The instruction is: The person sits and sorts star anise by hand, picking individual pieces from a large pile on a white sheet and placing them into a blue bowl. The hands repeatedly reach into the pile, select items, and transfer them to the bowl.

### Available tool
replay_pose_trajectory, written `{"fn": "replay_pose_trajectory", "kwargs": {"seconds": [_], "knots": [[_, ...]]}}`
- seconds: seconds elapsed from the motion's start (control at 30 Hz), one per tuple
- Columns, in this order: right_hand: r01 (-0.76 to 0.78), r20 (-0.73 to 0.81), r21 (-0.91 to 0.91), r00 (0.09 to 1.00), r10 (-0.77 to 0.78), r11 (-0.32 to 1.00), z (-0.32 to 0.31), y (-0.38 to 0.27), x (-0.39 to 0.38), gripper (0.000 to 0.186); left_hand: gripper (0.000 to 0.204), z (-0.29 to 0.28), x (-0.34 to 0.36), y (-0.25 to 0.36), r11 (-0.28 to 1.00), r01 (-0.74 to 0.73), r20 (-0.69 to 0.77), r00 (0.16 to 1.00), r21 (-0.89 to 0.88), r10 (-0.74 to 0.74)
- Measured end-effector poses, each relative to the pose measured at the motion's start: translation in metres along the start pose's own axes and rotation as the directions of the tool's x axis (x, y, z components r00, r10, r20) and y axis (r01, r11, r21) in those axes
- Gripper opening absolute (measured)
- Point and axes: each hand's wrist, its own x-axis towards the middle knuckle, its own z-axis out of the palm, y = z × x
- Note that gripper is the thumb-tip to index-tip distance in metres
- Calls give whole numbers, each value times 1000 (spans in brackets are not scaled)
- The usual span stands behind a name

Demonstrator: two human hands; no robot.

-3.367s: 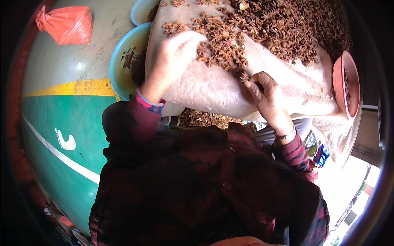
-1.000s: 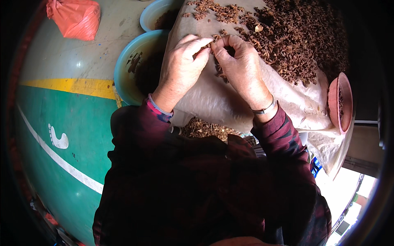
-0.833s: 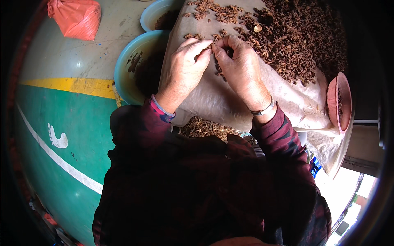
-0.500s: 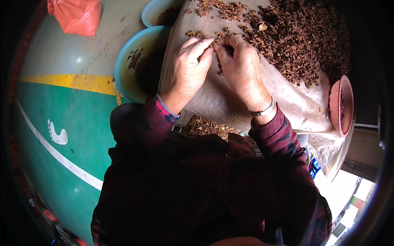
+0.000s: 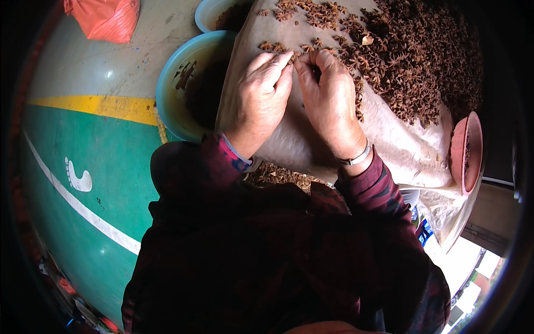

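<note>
My left hand and my right hand meet over the near left part of a cloth-covered table. Both are closed, thumb against forefinger, fingertips almost touching. Pinched between them is a small brown star anise, mostly covered by the fingers. A few loose star anise pods lie in a row just beyond my fingertips. To the right spreads a large heap of star anise, with a pale yellowish bit on it.
The pale sheet drapes over the table edge. Blue basins holding dark material stand at the left. A pink bowl sits at the right edge. Below my wrists lie brown pieces. A red bag rests on the floor.
The view has shifted slightly, so the table and basins sit a little farther right. Both hands keep their pinch on the star anise, with only small finger movement.
</note>
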Motion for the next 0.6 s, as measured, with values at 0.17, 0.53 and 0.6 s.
{"fn": "replay_pose_trajectory", "kwargs": {"seconds": [0.17,0.53,0.6], "knots": [[85,-79,-97,992,-93,992,5,3,2,14,27,-1,3,-1,966,-192,-3,981,173,195],[282,544,102,787,-291,954,-19,-18,-49,5,23,-15,26,-9,468,508,200,802,-723,-563],[230,463,136,845,-267,964,-25,-17,-46,2,23,-17,25,-9,454,527,256,807,-718,-532]]}}
